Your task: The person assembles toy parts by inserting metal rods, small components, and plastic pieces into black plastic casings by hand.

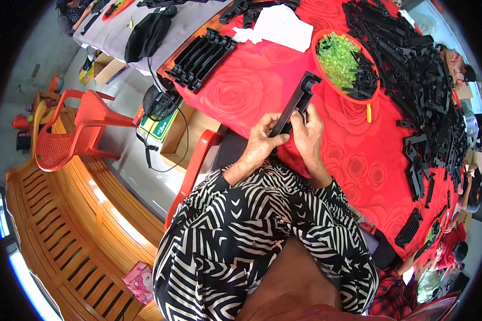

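Observation:
Between both hands I hold a long black plastic part (294, 101) with a curved, hooked far end, tilted up over the table's near edge. My left hand (263, 138) grips its lower end, the thumb lying along the side. My right hand (307, 134) is closed on its right side, thumb pressed against it; whether a smaller piece sits under that thumb I cannot make out. Beyond my right hand stands an orange-rimmed basket (317, 47) of small yellow-green clear pieces (337, 56) and small black pieces (363, 80).
A red rose-patterned cloth (241, 88) covers the table. Black parts lie in a neat row (202, 58) at left, and a large heap (412, 69) fills the right. A white paper (284, 27) lies at the back. A yellow-handled tool (368, 113) is by the basket. Other people sit around.

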Available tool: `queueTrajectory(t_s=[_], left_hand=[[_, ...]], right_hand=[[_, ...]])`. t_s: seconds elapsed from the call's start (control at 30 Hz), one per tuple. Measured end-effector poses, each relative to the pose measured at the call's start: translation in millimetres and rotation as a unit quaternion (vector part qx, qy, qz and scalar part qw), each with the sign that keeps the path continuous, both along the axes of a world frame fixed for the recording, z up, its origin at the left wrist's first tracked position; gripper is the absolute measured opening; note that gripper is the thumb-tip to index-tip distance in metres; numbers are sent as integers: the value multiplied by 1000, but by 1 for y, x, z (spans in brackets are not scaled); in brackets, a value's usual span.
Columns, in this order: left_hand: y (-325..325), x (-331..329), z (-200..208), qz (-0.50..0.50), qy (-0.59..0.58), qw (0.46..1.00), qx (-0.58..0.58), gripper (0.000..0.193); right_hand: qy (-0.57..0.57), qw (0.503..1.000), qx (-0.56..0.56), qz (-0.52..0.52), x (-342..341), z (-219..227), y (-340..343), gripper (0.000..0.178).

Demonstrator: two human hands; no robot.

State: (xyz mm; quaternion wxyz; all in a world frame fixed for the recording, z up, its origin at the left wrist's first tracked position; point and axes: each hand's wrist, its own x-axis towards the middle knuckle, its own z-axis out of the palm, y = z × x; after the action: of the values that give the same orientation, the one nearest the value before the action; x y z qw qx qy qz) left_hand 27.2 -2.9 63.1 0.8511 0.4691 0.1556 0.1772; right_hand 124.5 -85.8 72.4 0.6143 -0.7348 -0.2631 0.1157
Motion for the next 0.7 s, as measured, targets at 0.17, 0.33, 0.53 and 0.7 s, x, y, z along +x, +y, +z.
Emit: queueTrajectory(t_s=[0.17, 0.33, 0.53, 0.7], left_hand=[[0, -5, -1, -5, -11, 1000, 21, 42], [1, -8, -1, -20, -18, 999, 21, 44], [0, -7, -8, -31, -21, 999, 32, 44], [0, -9, -6, -40, -18, 998, 47, 44]], right_hand=[[4, 999, 48, -16, -11, 6, 3, 12], [34, 996, 76, -3, -13, 8, 1, 12], [54, 993, 108, 3, -13, 1, 1, 13], [52, 996, 76, -2, -12, 5, -1, 12]])
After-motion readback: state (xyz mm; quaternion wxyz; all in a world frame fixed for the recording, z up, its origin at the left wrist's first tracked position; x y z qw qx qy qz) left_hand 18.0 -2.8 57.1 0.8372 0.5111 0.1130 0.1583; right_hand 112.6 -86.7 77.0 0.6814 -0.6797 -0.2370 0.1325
